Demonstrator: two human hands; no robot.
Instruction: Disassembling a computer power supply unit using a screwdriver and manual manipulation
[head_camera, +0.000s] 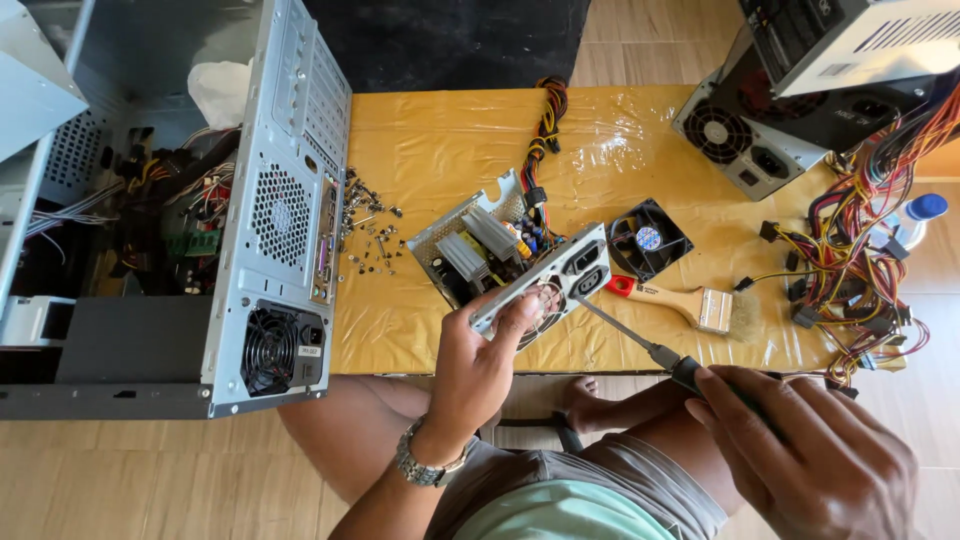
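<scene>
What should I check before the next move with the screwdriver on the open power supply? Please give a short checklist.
1. Left hand grips power supply by its rear plate: ok.
2. Right hand holds screwdriver: ok.
3. Tip seated in a screw: cannot tell.
4. Loose screws lie apart from the unit: ok.
5. Brush and fan lie close beside the screwdriver shaft: not ok.
</scene>
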